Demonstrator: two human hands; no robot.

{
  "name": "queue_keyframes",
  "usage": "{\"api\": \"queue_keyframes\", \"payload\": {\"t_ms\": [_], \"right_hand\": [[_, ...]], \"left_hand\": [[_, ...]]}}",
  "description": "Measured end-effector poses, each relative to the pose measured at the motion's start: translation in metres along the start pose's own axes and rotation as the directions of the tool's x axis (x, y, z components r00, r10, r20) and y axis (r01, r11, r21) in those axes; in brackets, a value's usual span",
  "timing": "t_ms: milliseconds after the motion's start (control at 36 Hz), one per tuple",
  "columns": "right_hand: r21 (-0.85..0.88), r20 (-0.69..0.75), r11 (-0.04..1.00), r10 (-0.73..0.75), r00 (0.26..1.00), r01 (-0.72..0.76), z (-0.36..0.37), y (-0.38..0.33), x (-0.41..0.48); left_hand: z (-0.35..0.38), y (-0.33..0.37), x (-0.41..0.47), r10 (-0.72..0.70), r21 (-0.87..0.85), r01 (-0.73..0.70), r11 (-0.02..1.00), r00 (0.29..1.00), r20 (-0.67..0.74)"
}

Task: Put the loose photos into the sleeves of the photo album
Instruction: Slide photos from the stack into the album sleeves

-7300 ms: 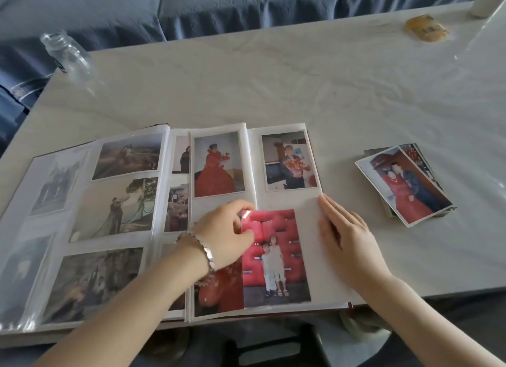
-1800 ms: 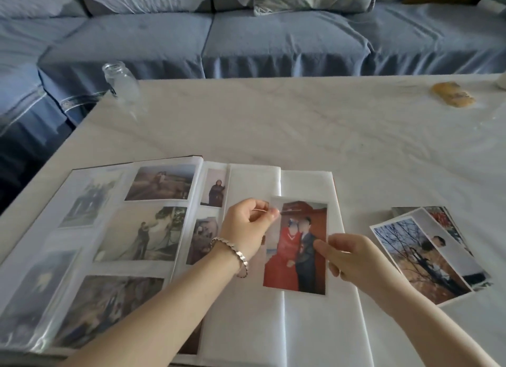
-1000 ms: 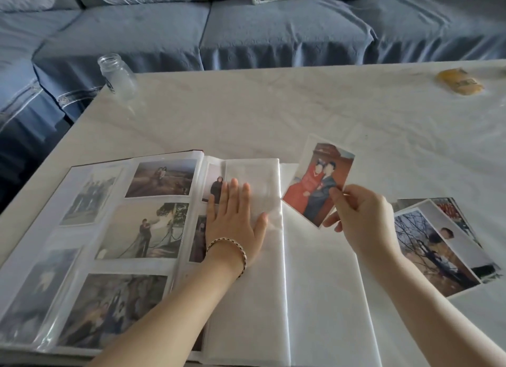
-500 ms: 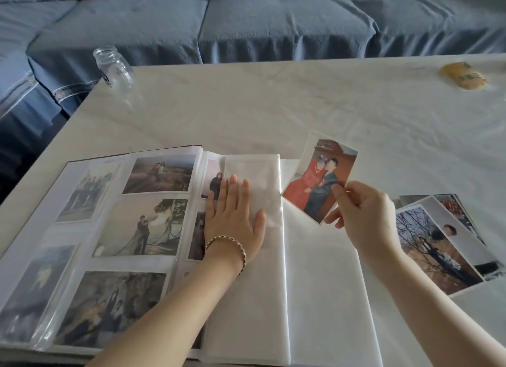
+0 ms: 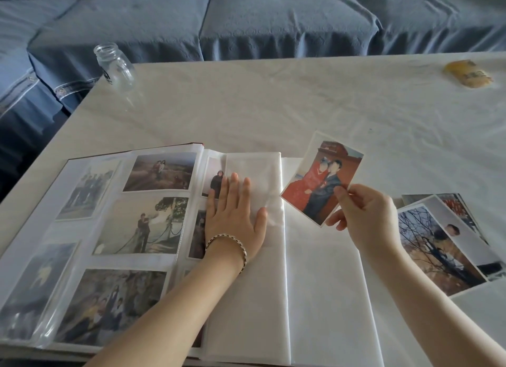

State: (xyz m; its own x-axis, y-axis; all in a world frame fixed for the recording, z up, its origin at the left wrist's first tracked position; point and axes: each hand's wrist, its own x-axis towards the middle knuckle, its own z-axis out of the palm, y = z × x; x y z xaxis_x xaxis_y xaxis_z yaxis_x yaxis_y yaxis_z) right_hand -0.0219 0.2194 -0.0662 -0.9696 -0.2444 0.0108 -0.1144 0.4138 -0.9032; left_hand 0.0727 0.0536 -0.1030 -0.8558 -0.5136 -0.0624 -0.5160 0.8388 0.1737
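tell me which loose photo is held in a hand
The photo of a couple in red and dark clothes, pinched by the right hand; the other loose photos lie stacked on the white table.

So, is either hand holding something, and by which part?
The right hand pinches the loose photo by its lower right corner, thumb on the front. The left hand holds nothing; it lies flat on the album page.

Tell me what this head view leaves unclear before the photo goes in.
Head view:
Blank album pages: sleeve openings too faint to see.
Loose stack: lower photos covered by the top one; count unknown.
Sleeved photos beside the spine: partly hidden by the left hand.
Album: near corners cut off by the frame.
Yellow packet: print too small.
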Motion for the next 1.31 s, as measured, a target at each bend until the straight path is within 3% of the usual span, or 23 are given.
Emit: {"api": "queue_keyframes", "payload": {"t_ms": [222, 417, 556, 694, 861, 1083, 1194, 1306], "right_hand": [[-0.094, 0.01, 0.992, -0.086, 0.996, 0.086, 0.001, -0.001, -0.001], [-0.113, 0.172, 0.987, -0.092, 0.981, 0.112, 0.013, -0.002, -0.005], [-0.078, 0.269, 0.995, 0.08, 0.96, -0.061, 0.015, -0.005, 0.005], [-0.06, 0.353, 0.958, 0.282, 0.892, -0.279, 0.017, 0.0, 0.022], [-0.132, 0.361, 0.92, 0.392, 0.847, -0.369, 0.026, -0.004, 0.034], [-0.243, 0.497, 0.956, 0.269, 0.825, -0.165, 0.055, -0.028, 0.042], [-0.21, 0.458, 0.967, 0.229, 0.859, -0.145, 0.06, -0.025, 0.036], [-0.131, 0.387, 0.972, 0.232, 0.892, -0.196, 0.059, -0.017, 0.03]], "left_hand": [[0.0, 0.0, -0.001, 0.003, -0.001, -0.003, 1.0, 1.0, -0.001], [-0.004, 0.001, 0.0, -0.009, 0.017, 0.009, 1.0, 0.999, 0.038], [-0.004, 0.0, 0.001, 0.004, 0.011, -0.004, 1.0, 0.999, 0.052], [-0.006, 0.0, -0.002, 0.008, -0.028, -0.007, 1.0, 0.999, 0.038], [-0.006, 0.001, -0.002, -0.004, -0.029, 0.006, 1.0, 0.999, 0.038], [-0.007, 0.002, -0.005, -0.013, -0.144, 0.005, 0.99, 0.998, -0.056], [-0.013, 0.001, -0.008, -0.043, -0.245, 0.026, 0.969, 0.997, -0.064], [-0.02, -0.004, -0.018, 0.018, -0.087, -0.022, 0.996, 0.999, -0.051]]}}
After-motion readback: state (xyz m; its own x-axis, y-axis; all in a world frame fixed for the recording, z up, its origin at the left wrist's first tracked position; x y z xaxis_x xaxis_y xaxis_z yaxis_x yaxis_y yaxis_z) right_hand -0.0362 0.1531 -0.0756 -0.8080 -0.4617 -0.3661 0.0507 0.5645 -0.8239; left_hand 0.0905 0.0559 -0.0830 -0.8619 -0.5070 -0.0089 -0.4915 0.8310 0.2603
